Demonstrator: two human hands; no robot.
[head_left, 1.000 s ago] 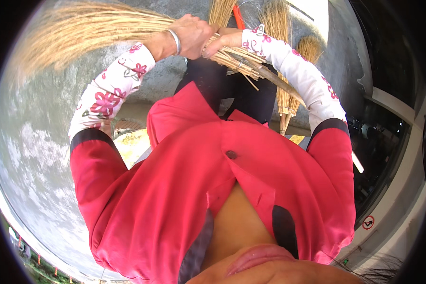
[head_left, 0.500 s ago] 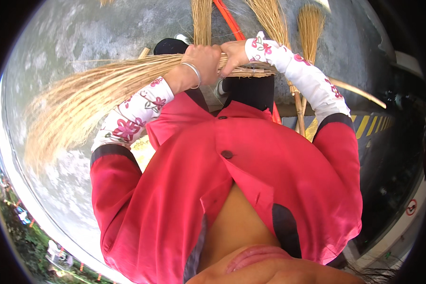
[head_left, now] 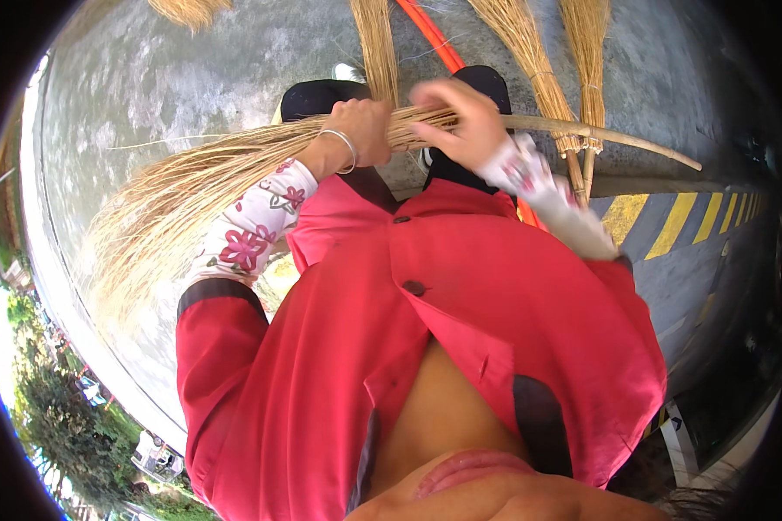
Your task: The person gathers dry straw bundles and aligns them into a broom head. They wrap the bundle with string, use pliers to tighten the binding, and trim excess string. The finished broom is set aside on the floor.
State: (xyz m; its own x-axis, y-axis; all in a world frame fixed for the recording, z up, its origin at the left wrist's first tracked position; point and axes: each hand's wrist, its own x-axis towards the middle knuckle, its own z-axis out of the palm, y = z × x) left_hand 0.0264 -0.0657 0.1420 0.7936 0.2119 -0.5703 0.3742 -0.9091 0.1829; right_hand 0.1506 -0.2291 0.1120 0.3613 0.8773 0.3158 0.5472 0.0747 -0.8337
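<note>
1. Across the chest, a straw bundle [head_left: 235,187] is held level; it is clasped tightly by the left hand [head_left: 361,130].
2. Loosely curled right hand [head_left: 460,122] fingers are laid on it; stalks could be spilled onto the concrete floor [head_left: 235,61].

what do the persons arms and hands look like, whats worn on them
Both hands are bare, no gloves. The left hand has a thin silver bangle at the wrist. Each forearm wears a white sleeve printed with pink and red flowers, under the wide red sleeves of a jacket with dark cuffs. The right hand is motion-blurred.
</note>
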